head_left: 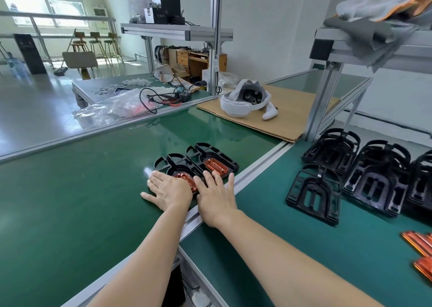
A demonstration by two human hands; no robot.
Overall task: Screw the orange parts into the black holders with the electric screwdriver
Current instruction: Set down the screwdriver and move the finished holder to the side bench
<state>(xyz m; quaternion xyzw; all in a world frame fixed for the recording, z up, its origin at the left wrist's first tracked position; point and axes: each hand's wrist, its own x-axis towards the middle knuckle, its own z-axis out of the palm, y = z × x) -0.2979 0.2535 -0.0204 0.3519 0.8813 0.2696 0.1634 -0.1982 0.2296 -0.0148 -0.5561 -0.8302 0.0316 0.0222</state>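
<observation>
Head view: both arms reach forward toward 12 o'clock. Left hand (167, 189) lies flat, fingers straight and spread, palm down on near black holder (174, 166), covering part of its orange part (184, 180). Right hand (216, 195) flat too, fingers straight, resting beside it at second holder (211, 158); whether it presses, hard to tell. Spare holders (350, 173) at 3 o'clock, loose orange pieces (420, 250) at 4. White headset (245, 99) on cardboard (280, 117) at 1. Box labels on shelf unreadable.
</observation>
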